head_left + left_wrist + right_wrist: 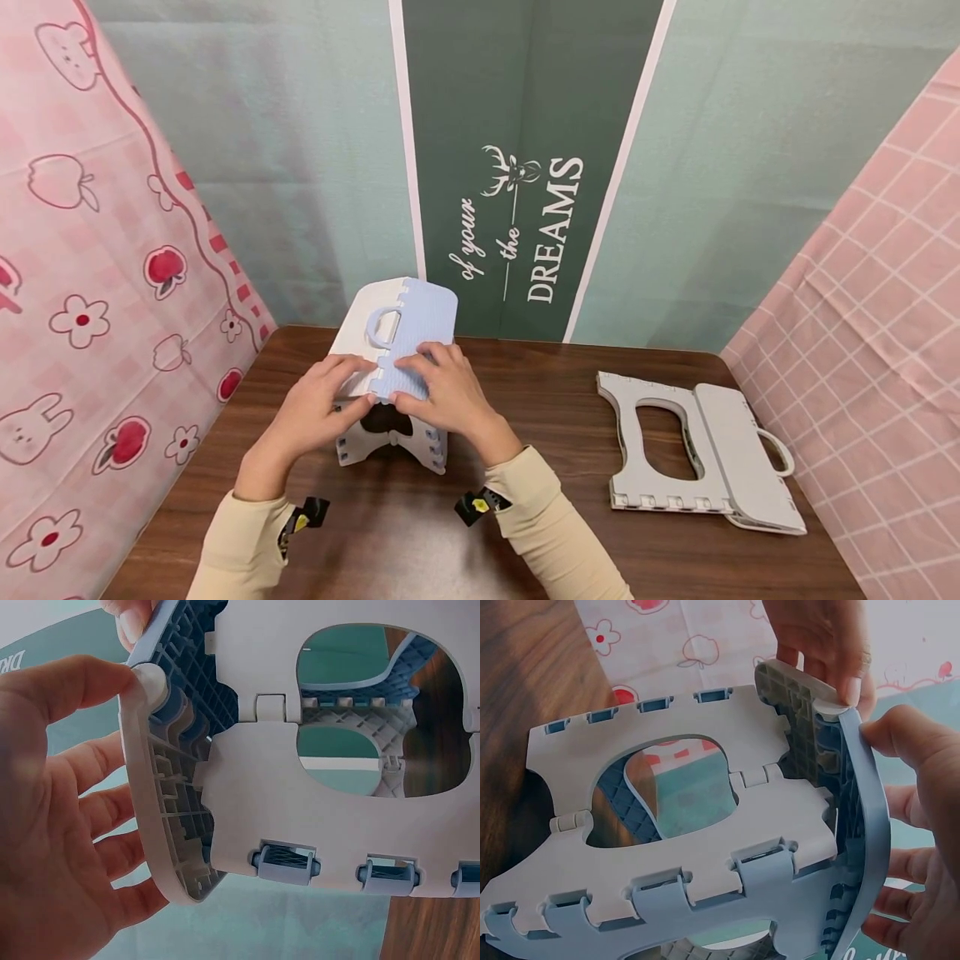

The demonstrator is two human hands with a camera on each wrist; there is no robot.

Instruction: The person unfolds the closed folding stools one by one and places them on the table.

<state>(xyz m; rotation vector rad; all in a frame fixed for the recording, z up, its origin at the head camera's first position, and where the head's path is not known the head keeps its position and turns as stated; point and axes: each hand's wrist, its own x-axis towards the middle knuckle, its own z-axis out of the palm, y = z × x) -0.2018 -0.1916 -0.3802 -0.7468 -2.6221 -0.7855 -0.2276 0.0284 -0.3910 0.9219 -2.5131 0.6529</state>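
Touching blue-and-white stool (422, 321), left hand (315, 404), right hand (452, 392), each grip unclenched, backdrop (465, 100) reading "of your", "the", "DREAMS"

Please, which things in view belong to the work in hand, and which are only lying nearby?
In hand:
blue-and-white stool, touched by left fingers and right fingers

Lying nearby, apparently unused:
folded white stool on the table

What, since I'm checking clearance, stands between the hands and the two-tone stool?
Nothing visible: the left hand touches the white half of the two-tone stool, the right hand its blue half. The gray stool lies apart on the right.
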